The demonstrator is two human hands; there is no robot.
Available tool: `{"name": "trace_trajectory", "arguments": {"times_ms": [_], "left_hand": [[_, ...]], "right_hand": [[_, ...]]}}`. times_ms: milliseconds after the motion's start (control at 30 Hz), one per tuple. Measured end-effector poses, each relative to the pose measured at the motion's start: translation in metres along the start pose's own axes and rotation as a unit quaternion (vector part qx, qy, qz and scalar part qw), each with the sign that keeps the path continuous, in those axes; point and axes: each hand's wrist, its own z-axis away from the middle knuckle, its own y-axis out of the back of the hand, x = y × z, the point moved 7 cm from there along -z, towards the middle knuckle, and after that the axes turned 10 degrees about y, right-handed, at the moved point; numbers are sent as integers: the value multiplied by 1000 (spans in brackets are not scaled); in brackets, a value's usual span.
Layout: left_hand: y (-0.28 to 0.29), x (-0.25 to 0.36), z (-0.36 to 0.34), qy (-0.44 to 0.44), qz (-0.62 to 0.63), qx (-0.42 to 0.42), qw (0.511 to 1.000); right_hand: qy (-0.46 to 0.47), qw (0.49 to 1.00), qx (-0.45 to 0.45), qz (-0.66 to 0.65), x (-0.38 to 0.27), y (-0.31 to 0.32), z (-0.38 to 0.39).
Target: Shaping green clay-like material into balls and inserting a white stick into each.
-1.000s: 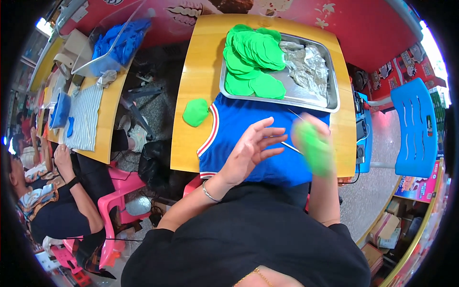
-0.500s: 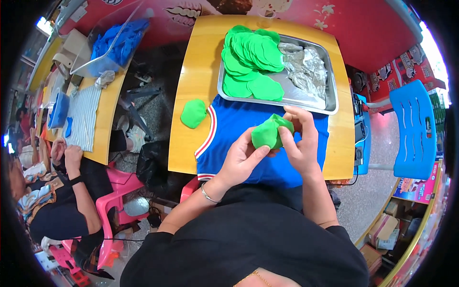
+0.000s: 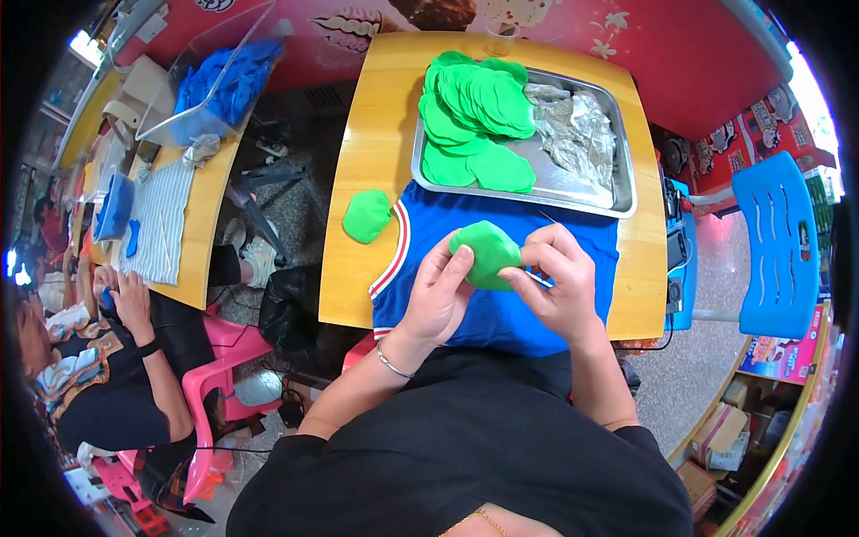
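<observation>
My left hand (image 3: 440, 291) holds a soft green rounded piece (image 3: 488, 253), cloth-like, between thumb and fingers. The piece is spread fairly flat, facing me. My right hand (image 3: 561, 279) pinches its right edge. A thin pale sliver (image 3: 541, 281) shows under the right fingers, too small to name. Both hands are above a blue garment (image 3: 413, 268) with red and white trim, laid across the front of the table. Another green piece (image 3: 367, 216) lies alone left of the garment. Behind my hands, a metal tray (image 3: 573, 205) bears many overlapping green pieces (image 3: 474, 98).
Crumpled clear plastic (image 3: 577, 134) fills the tray's right side. The yellow table (image 3: 358, 286) has a blue chair (image 3: 777, 242) to its right. At the left, another person (image 3: 116, 385) sits by a second table with a bin of blue pieces (image 3: 224, 85).
The green piece was cupped and folded between both hands; now it is opened flatter. My right hand has moved from its top to its right edge. The person at left has shifted their hands.
</observation>
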Motion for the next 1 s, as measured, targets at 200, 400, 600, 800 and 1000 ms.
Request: {"name": "trace_trajectory", "arguments": {"times_ms": [200, 400, 600, 800, 1000], "left_hand": [[-1, 4, -4, -61, -13, -3, 998], [-5, 4, -4, -84, 18, -31, 996], [-14, 10, -3, -98, -3, -7, 995], [4, 5, -3, -84, -39, -18, 996], [5, 3, -3, -63, 29, 34, 997]], "right_hand": [[-22, 998, 58, -13, -4, -9, 7], [-26, 997, 74, -6, -1, -12, 17], [-52, 994, 97, -25, 0, -15, 15], [-72, 995, -14, -72, 10, -26, 14], [-91, 995, 37, -31, 7, -22, 19]]}}
